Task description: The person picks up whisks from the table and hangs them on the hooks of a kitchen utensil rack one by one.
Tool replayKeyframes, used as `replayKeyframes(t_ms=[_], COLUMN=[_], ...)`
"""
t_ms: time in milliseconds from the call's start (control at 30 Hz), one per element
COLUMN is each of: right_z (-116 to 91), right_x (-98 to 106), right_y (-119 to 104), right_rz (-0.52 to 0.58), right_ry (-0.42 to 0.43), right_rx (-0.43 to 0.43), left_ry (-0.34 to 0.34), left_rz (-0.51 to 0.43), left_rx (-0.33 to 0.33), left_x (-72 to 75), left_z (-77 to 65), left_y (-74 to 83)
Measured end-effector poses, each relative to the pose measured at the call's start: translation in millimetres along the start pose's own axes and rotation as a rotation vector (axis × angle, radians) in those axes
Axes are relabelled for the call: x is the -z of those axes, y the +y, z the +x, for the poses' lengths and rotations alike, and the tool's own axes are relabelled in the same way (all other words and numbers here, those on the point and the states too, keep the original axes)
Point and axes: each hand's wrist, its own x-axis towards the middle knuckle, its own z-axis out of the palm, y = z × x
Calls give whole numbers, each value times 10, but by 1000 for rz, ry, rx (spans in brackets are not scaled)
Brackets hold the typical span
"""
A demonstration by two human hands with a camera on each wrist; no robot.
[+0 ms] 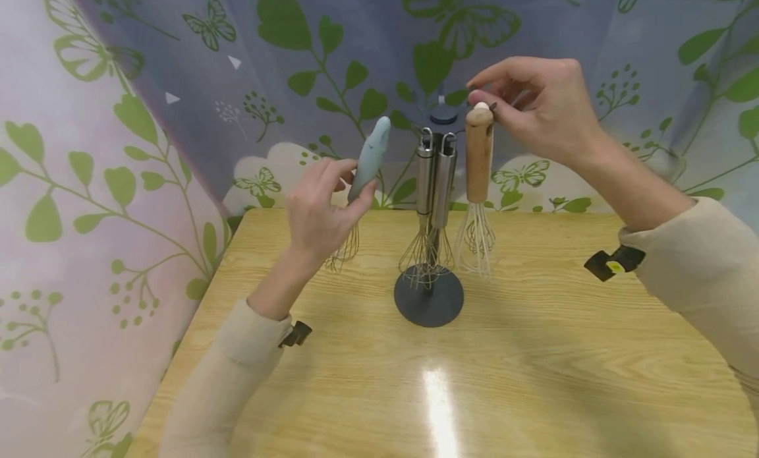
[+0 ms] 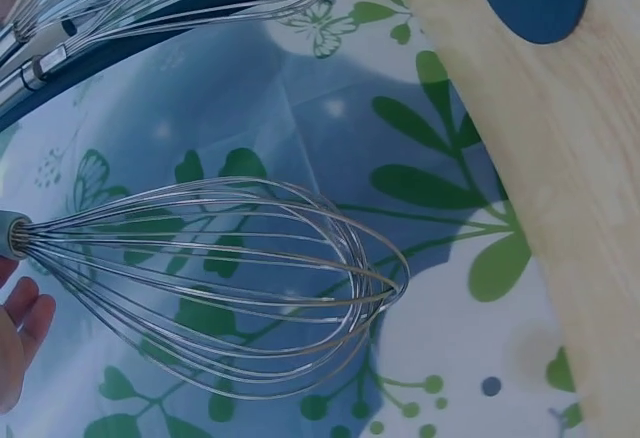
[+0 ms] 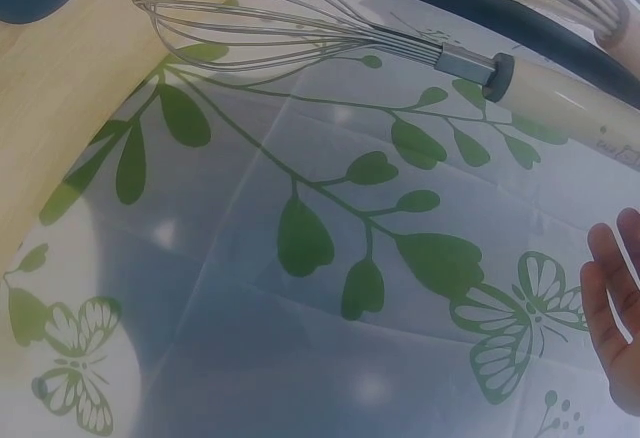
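Note:
My left hand [image 1: 320, 207] grips a whisk by its pale blue handle [image 1: 370, 156], left of a dark stand [image 1: 429, 303]. Its wire loops [image 2: 230, 288] spread out large in the left wrist view. My right hand [image 1: 542, 105] is at the top right of the stand, with thumb and forefinger close over the white handle end [image 1: 481, 107] of a whisk. Most of that white handle [image 3: 570, 103] is hidden behind a wooden-handled whisk [image 1: 478, 158] in the head view. In the right wrist view, the other fingers [image 3: 603, 293] lie apart from it.
Two steel-handled whisks [image 1: 424, 181] hang at the front of the stand, which has a round dark base on the wooden table [image 1: 332, 366]. Behind the table hangs a leaf-and-butterfly patterned cloth [image 1: 344, 43], and another patterned sheet [image 1: 89, 247] covers the left side.

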Motion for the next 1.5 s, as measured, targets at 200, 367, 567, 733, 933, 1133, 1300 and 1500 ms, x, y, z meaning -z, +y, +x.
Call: replayKeyframes(t_ms=[200,367,567,733,933,1133,1300,1500], right_z=[-11,-11,-5,-7,-8,-6,-4,-3], right_x=[1,0,6,3,4,4,2,0], right_y=[5,6,11,12,14,11,14,13], right_rz=[0,3,-6,0,11,2,1,4], right_ry=[-2,-2,-1,0,7,9,8,8], right_rx=[-25,-17,-11,-29,-31,-25,-20,-21], left_ry=[3,3,0,-9,-6,-36,-48,-31], left_rz=[14,34,62,65,69,70,81,88], left_rx=[4,1,-18,-22,-17,-21,-36,-44], left_x=[7,30,31,9,-4,0,-10,-30], left_z=[91,155,230,264,282,289,279,270], left_y=[30,74,112,123,137,142,138,134])
